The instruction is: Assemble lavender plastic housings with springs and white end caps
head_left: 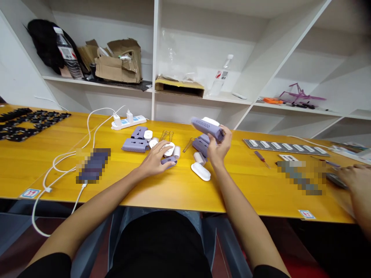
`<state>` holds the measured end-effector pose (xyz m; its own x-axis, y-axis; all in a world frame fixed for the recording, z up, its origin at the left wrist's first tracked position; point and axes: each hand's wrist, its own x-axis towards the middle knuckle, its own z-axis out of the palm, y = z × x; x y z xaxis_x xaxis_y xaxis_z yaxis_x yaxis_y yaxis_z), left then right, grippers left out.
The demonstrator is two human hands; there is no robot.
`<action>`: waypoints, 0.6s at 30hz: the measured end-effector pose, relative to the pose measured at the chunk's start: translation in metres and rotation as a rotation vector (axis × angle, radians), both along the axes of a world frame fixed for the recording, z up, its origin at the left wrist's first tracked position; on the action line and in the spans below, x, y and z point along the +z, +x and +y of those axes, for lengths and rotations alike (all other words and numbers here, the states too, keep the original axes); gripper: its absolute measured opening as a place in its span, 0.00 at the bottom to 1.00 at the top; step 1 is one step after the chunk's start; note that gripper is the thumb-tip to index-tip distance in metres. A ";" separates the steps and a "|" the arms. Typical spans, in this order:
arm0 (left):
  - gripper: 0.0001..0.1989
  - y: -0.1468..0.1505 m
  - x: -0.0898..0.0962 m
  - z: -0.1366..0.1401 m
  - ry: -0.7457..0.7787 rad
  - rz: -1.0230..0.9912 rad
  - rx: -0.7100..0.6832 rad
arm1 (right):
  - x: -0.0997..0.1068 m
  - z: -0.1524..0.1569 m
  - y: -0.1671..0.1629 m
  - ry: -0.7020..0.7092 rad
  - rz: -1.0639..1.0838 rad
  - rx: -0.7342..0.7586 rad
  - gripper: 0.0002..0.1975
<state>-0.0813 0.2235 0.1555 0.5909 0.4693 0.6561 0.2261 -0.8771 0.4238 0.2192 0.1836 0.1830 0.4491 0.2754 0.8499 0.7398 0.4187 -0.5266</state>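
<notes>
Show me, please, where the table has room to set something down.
Bare wood lies between the white cover and the table's front edge, and between the right forearm and screwdriver. Around the left hand, purple boxes, springs and white pieces crowd together.

Two chargers [129,116] stood plugged into the power strip [137,121]. A phone [93,166] lay left and in front of the strip, and a white cable [48,189] looped to its left. Black parts [40,117] sat well left of it. Above and left, a shelf [58,78] held a carton [116,67] and bottle [67,52]; above and right was a flat box [179,88].
</notes>
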 end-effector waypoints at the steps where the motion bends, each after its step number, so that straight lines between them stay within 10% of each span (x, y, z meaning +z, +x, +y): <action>1: 0.31 0.001 -0.001 0.000 -0.001 0.003 -0.007 | 0.000 0.001 0.011 -0.002 0.007 -0.065 0.20; 10: 0.26 0.000 -0.002 0.003 0.013 -0.035 0.005 | -0.022 0.012 0.112 -0.107 0.182 -0.363 0.20; 18: 0.26 0.000 -0.004 0.004 0.044 -0.014 0.021 | -0.045 0.025 0.117 -0.241 0.204 -0.266 0.23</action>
<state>-0.0817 0.2275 0.1512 0.5716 0.4519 0.6849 0.2390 -0.8902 0.3879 0.3363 0.2089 0.1384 0.6839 0.3070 0.6618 0.6762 0.0735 -0.7330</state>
